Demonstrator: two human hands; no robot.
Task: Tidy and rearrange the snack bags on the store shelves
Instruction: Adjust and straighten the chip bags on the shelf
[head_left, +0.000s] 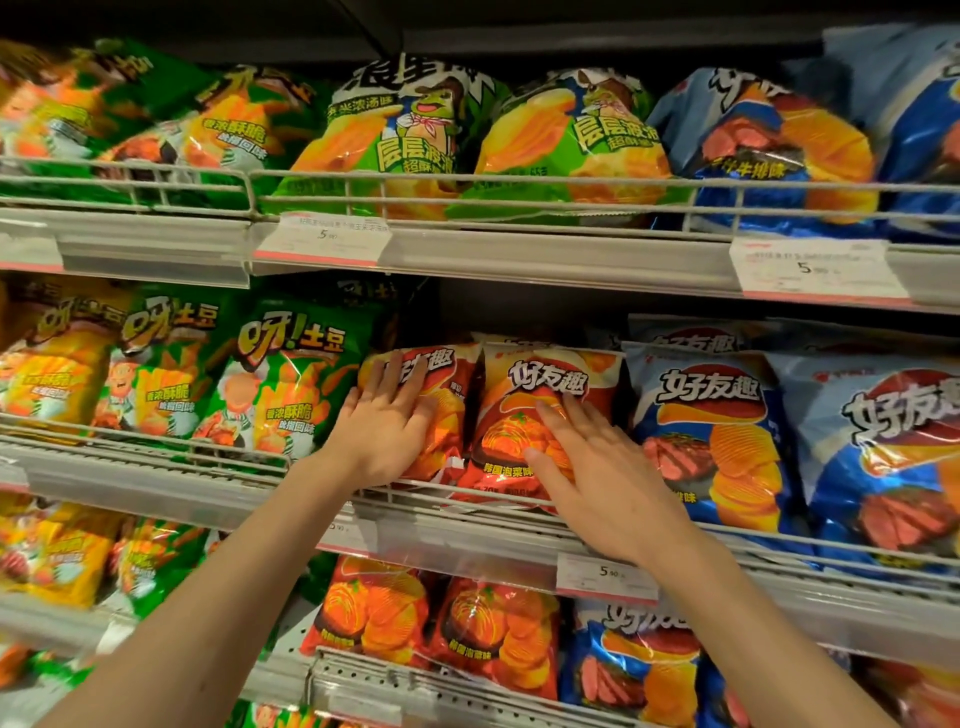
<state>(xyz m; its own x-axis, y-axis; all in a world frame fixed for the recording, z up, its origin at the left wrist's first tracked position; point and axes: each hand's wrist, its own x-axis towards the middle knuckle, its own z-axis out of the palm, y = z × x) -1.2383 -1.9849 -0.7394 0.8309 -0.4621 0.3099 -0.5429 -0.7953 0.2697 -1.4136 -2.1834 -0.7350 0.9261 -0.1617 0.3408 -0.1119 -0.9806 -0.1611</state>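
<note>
On the middle shelf (467, 525) two red chip bags stand side by side behind the wire rail, between green bags on the left and blue bags on the right. The left hand (382, 428) lies flat on the left red bag (441, 410), with the fingers straight and a little spread, pressing on its front (nothing is gripped). The right hand (597, 467) lies in the same way on the right red bag (524, 410), fingers stretched out and pointing up and to the left over the lower part of the bag; it touches and does not grasp. The two red bags touch each other at their inner edges. A blue bag (711, 415) stands just beside the right red bag. Below the right wrist a price tag (605, 577) sits on the shelf edge. More red bags stand on the lower shelf, and green and blue bags fill the upper shelf.
</note>
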